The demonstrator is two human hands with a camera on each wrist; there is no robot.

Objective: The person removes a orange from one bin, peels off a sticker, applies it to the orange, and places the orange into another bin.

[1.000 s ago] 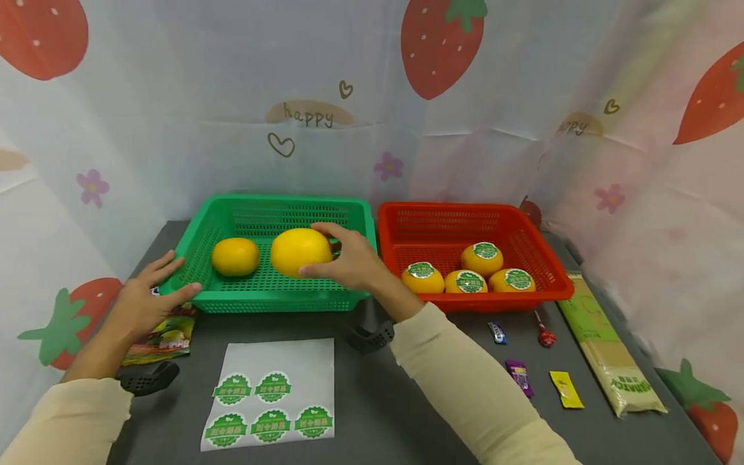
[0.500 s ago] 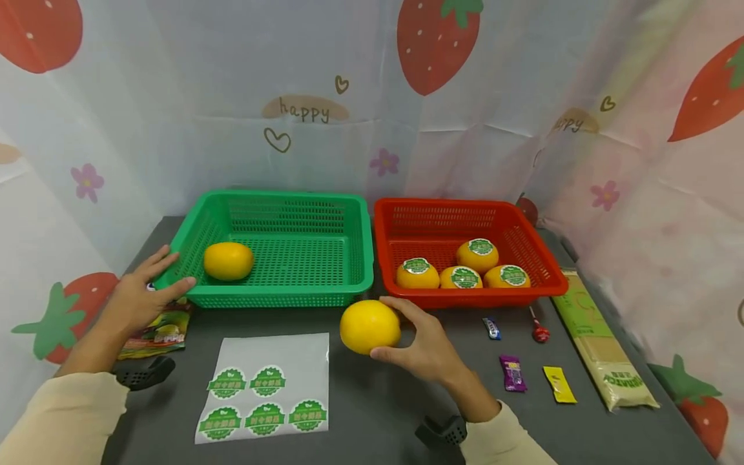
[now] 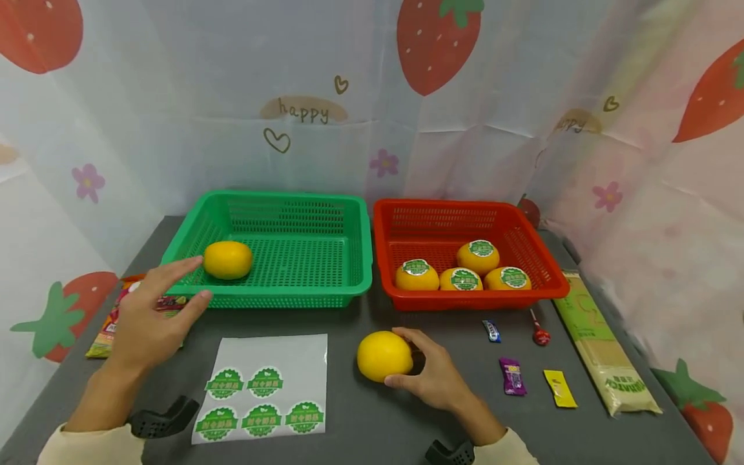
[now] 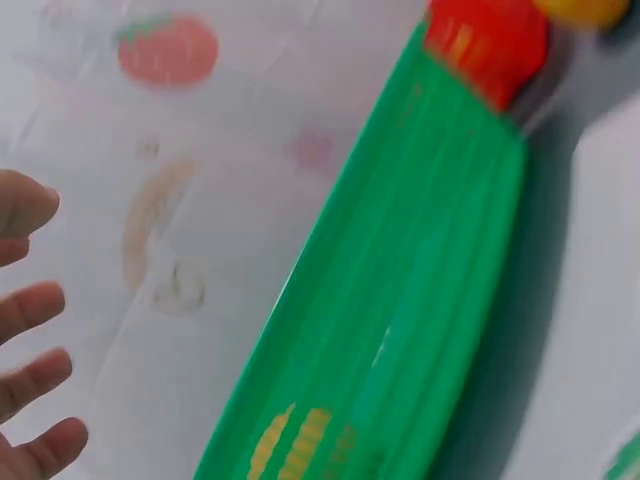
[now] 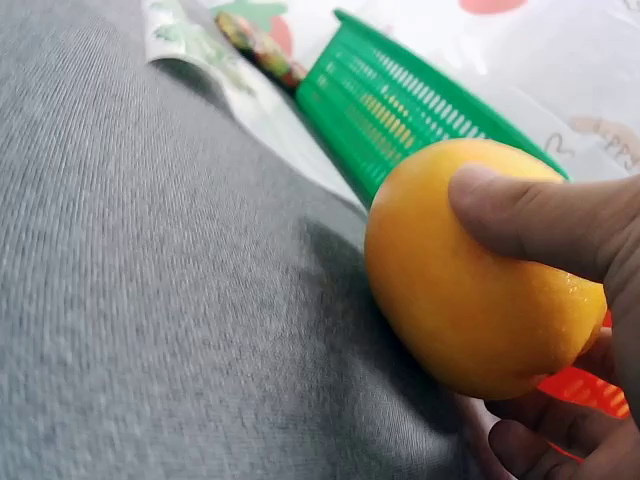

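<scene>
A smooth yellow-orange orange (image 3: 383, 356) is pinched between the thumb and fingers of my right hand (image 3: 433, 376), low over the grey table to the right of the sticker sheet. In the right wrist view my thumb lies along the side of the orange (image 5: 470, 280), with fingertips underneath. My left hand (image 3: 150, 323) hangs with fingers spread near the front left corner of the green basket (image 3: 279, 300), holding nothing. One more orange (image 3: 228, 260) lies in that basket's left part. The white sheet (image 3: 285, 352) carries several round green stickers (image 3: 261, 420).
At right stands a red basket (image 3: 482, 300) with several stickered oranges (image 3: 465, 279). Before it lie a lollipop (image 3: 541, 336), a blue packet (image 3: 491, 330), a purple packet (image 3: 513, 377) and a yellow packet (image 3: 560, 388). A long green-beige packet (image 3: 607, 345) flanks them; a colourful bag (image 3: 107, 332) lies at left.
My right hand has lifted the orange out of the green basket and brought it toward me and down to the table. My left hand has come off the basket's rim.
</scene>
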